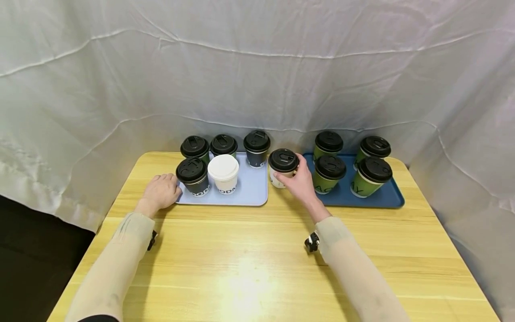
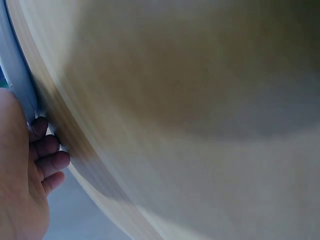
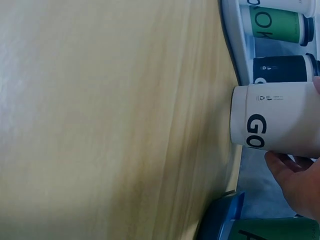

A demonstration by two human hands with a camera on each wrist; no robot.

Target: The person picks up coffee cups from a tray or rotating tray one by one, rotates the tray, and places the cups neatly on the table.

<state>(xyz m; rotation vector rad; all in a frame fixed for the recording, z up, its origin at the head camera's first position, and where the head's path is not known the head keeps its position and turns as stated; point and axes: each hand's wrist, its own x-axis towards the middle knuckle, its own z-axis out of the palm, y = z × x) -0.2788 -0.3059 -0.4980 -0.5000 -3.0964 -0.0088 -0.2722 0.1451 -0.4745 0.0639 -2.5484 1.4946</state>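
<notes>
My right hand grips a white paper cup with a black lid, thumb on one side and fingers around the other. The cup is upright between the two trays; whether its base touches the table I cannot tell. My left hand rests at the left edge of the light blue tray, its loosely bent fingers against the tray's side in the left wrist view. That tray bears a white-lidded white cup, two dark cups and two black-lidded green cups.
To the right, a dark blue tray holds several green cups with black lids, close to my right hand. A grey curtain hangs behind the wooden table. Bare wood lies in front of both trays.
</notes>
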